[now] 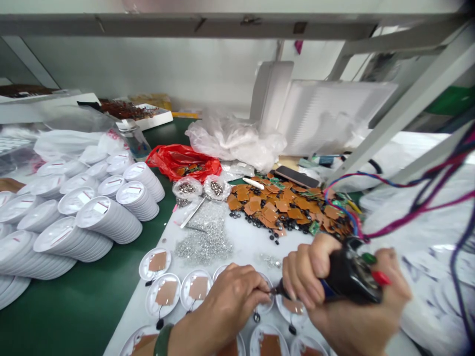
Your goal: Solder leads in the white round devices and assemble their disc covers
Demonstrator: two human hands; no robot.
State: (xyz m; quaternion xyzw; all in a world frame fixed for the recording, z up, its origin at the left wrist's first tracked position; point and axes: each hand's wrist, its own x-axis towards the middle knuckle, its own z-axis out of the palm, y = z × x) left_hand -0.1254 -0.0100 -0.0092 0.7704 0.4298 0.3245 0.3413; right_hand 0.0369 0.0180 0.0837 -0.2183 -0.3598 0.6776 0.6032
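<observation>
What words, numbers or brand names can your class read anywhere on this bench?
None can be read. The small labels on the stacked white discs are too small to read, and the black tool shows no legible marking.

Honestly, nothing here can be read. The stacked white round plastic discs (109, 222) each have a small white rectangular sticker (101, 207) on top, with what looks like a thin red line or red print, but it's way too small to make out any words or numbers. The crumpled white plastic bag (113, 141) has some reddish printing on it, also unreadable. Same for the white cardboard box (156, 118) at the back: there are marks on it, but no legible text or brand.
</observation>
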